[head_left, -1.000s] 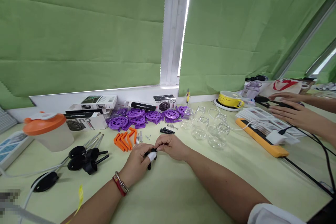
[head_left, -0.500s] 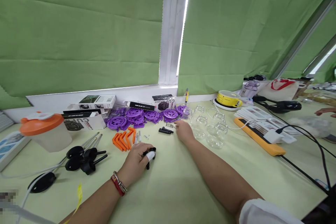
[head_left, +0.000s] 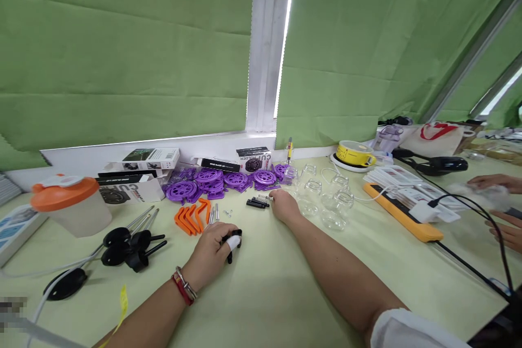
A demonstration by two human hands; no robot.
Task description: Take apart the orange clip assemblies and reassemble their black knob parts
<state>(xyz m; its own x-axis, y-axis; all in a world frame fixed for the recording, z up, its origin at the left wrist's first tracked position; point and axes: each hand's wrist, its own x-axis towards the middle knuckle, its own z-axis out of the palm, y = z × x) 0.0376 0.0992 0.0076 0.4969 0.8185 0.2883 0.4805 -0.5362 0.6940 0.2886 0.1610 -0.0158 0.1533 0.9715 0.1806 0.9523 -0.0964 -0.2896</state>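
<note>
My left hand (head_left: 214, 248) is closed on a small black plastic part (head_left: 238, 235), with a white wrap on one finger. Its exact shape is partly hidden by the fingers. Farther forward, my right hand (head_left: 284, 205) has its fingers together at the end of thin coil springs (head_left: 263, 198). The springs lie on the table against several black plastic pieces (head_left: 256, 204). Left of these are tiny metal bits (head_left: 229, 212), silver metal pins (head_left: 214, 213) and several bent orange parts (head_left: 192, 217). Purple slotted discs (head_left: 235, 179) are piled behind.
Clear round containers (head_left: 334, 218) stand right of my right arm. Beyond are a yellow mug (head_left: 354, 154) and an orange power strip (head_left: 403, 216). On the left sit black stands with rods (head_left: 134, 250), an orange-lidded cup (head_left: 81, 217) and boxes (head_left: 126, 190). Another person's hands (head_left: 503, 223) handle clear plastic.
My right hand has moved slightly left and nearer, and the springs now lie closer to the black pieces. My left hand stays put. The other person's hands have come further into view.
</note>
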